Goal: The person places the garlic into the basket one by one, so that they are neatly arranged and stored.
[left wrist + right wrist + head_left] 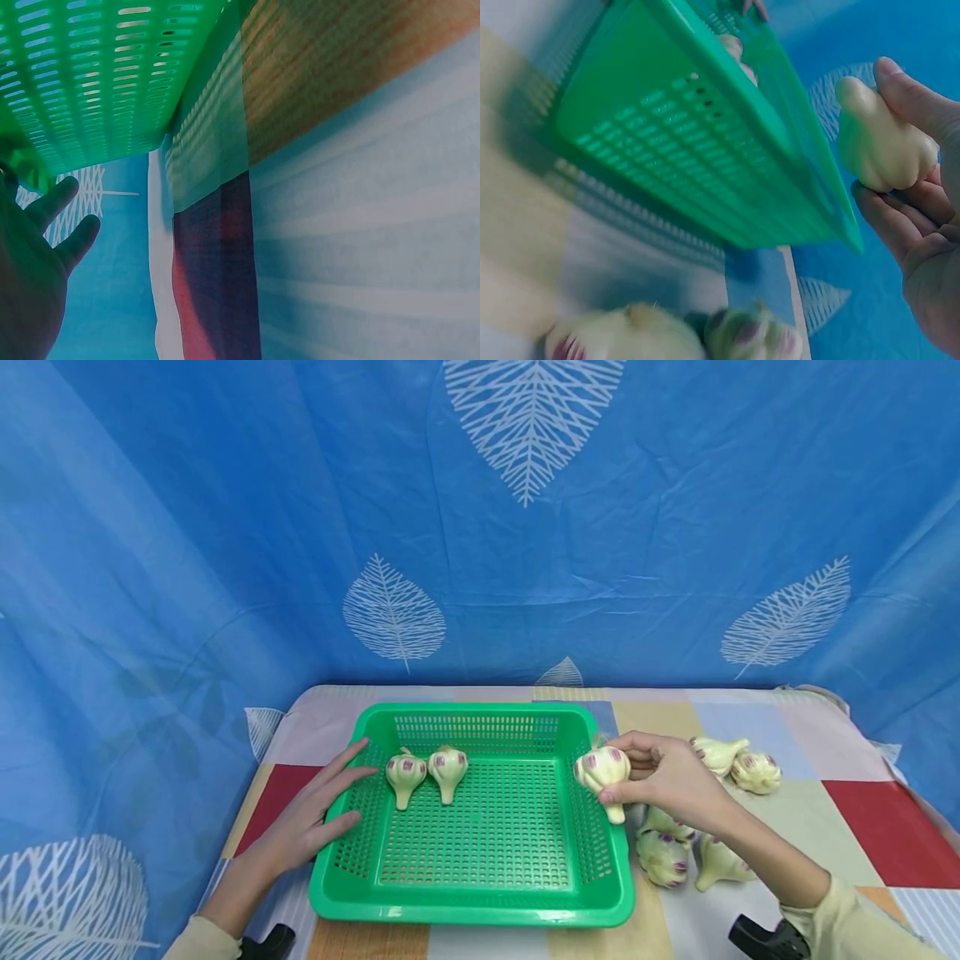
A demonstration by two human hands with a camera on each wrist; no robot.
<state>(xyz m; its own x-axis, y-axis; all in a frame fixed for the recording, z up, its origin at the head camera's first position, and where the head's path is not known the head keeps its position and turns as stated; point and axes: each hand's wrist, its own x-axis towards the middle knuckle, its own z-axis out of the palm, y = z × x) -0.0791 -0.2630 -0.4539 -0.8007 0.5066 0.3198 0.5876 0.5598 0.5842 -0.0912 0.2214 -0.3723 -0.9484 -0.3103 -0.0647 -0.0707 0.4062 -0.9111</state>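
A green plastic basket (476,914) with slotted walls stands on the table. Two garlic bulbs (405,774) lie side by side on its floor at the left, stems toward the person. My right hand (671,777) pinches another garlic bulb (602,768) between thumb and fingers, over the basket's right rim. The right wrist view shows this held bulb (885,142) raised beside the basket wall. At the left rim my left hand (311,814) rests with fingers spread and holds nothing. In the left wrist view the left hand's fingers (75,244) show beneath the basket's slotted side.
Several more garlic bulbs lie on the table right of the basket, a group (663,858) in front and a pair (756,772) behind the right wrist. A patchwork checked cloth (795,827) covers the table. A blue leaf-patterned curtain (480,568) hangs behind and at the sides.
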